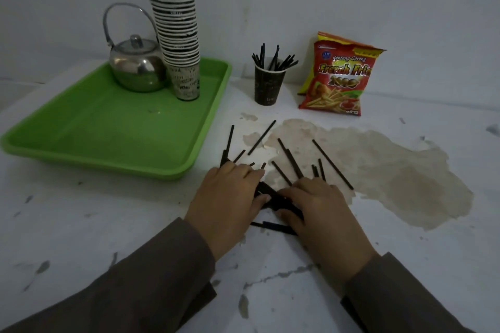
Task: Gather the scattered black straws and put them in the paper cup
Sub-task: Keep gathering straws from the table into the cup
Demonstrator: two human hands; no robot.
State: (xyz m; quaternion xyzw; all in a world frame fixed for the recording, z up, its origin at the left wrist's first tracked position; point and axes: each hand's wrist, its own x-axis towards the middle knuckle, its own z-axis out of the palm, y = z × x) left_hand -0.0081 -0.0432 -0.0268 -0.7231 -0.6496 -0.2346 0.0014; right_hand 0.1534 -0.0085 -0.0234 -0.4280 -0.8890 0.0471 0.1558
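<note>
I see the left hand (pixel 230 197) palm-down, fingers loosely spread, pressing the scattered thin black straws (pixel 286 159) on the white marble tabletop (pixel 108 224). The right hand (pixel 322 211) mirrors it, fingers curled over them. The dark paper cup (pixel 267 86) stands beyond, holding straws.

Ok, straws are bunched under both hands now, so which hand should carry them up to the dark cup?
Right, probably. The right hand lies more nearly below the dark paper cup, with only loose straws between. The left hand sits nearer the green tray and would reach across.
</note>
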